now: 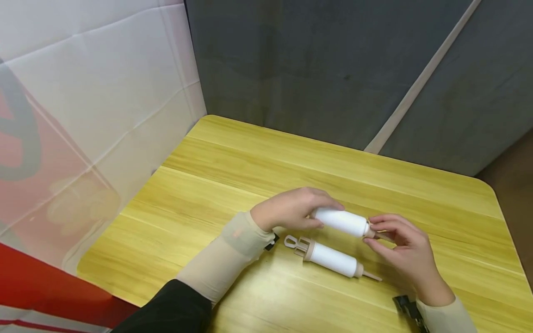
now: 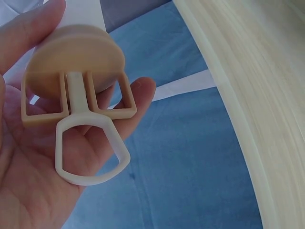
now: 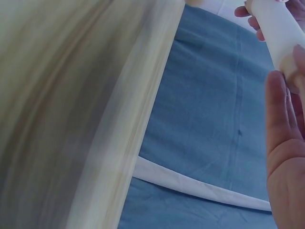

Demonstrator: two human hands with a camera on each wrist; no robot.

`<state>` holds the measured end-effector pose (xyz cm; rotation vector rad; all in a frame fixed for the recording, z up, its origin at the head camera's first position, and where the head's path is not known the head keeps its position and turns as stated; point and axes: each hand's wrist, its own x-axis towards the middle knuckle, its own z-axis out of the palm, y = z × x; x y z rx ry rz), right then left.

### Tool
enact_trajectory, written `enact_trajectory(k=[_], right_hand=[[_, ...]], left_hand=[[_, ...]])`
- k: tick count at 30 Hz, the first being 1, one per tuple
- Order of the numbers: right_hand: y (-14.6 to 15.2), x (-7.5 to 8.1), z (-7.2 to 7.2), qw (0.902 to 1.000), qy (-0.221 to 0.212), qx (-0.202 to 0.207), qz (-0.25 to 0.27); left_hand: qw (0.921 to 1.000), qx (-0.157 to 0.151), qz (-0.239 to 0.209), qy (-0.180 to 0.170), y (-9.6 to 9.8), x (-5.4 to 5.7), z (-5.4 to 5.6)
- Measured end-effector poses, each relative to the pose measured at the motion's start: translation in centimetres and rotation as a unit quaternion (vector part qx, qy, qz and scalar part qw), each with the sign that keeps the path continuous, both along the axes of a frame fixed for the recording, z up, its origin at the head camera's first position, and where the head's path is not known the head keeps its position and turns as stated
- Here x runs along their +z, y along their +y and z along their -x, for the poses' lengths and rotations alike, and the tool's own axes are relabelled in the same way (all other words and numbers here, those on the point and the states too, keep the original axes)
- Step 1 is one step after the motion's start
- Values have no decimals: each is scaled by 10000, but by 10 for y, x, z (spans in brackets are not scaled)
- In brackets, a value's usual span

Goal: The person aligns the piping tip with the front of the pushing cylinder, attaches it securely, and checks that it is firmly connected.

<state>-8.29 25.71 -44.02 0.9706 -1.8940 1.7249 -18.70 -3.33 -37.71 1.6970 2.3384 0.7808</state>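
A white syringe-shaped tube [image 1: 342, 222] with tan ends is held up over the table between both hands. My left hand [image 1: 293, 209] grips its rear part. In the left wrist view, the tan end cap [image 2: 78, 55] has two square finger loops, with a cream pull ring [image 2: 93, 180] between them. At the front end, my right hand [image 1: 410, 249] pinches the tan collar and thin nozzle with thumb and fingers. A second white syringe-shaped tube [image 1: 334, 260] of the same form lies on the table just below, its pull ring to the left and nozzle to the right.
The wood-grain table [image 1: 200, 194] has rounded corners. Behind it hangs a dark grey curtain [image 1: 316, 69] with a pale strip [image 1: 410, 99]. A white printed cloth [image 1: 125, 92] hangs along the left side.
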Motion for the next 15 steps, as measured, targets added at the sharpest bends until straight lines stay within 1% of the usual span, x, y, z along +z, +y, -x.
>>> enact_trajectory(k=[4,8,10,13,15], right_hand=[[-1,-1,0,9999,20,-136,-42],[0,1,-1,9998,-19,-170,-118],[0,1,-1,9994,-34,-259,-217],[0,1,-2,9966,-55,-616,-536],[0,1,-3,9930,-72,-891,-769]], left_hand=[[10000,9,-17,11,-1,-1,0],[10000,27,-31,1,-1,-1,0],[10000,26,-43,-5,-1,-1,0],[10000,7,-83,-1,-2,-1,0],[9999,-16,-108,13,-2,-1,0]])
